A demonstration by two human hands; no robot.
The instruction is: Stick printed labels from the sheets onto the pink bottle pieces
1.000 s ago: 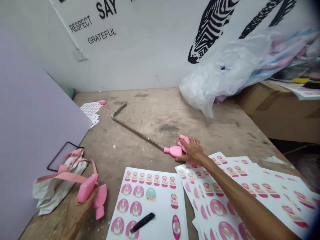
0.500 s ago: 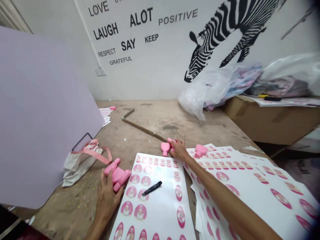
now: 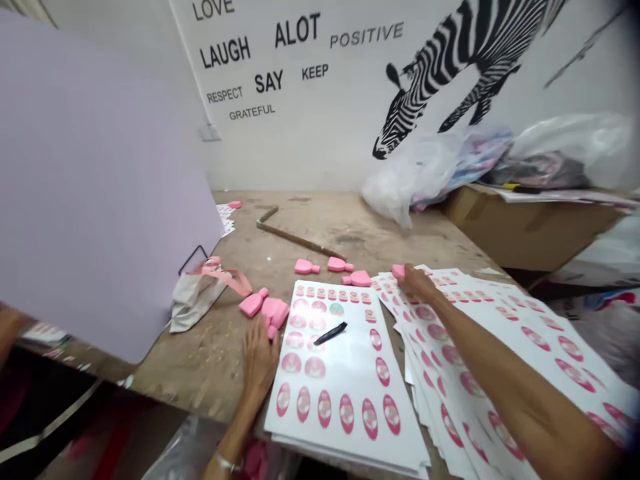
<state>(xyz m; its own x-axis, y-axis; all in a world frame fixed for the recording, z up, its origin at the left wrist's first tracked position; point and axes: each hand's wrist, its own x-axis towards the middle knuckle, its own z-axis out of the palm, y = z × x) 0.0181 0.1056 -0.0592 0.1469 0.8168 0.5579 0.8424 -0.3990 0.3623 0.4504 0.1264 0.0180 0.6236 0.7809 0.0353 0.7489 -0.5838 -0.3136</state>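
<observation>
Small pink bottles lie about the table. My left hand (image 3: 259, 357) rests on the wood with fingers stretched out, its tips against a cluster of pink bottles (image 3: 275, 311). At the top of the right-hand sheets, my right hand (image 3: 418, 281) has its fingers closed on another pink bottle (image 3: 399, 271), partly hidden by them. Between my hands lies a stack of sticker sheets (image 3: 350, 373) printed with pink ovals and labels. A black pen-like cutter (image 3: 330, 333) lies across the top sheet. Three loose bottles, one of them a pink bottle (image 3: 340, 265), lie just beyond the stack.
Fanned sticker sheets (image 3: 480, 360) cover the right side. A bent metal bar (image 3: 300, 241) lies behind the bottles. A cloth pouch (image 3: 195, 303) sits beside a large lilac board (image 3: 100, 187) at left. A cardboard box (image 3: 520, 233) and plastic bags (image 3: 415, 180) stand at right.
My right hand has moved right, from the bottles behind the stack to the one on the fanned sheets. Three bottles now lie apart behind the stack. The view has shifted.
</observation>
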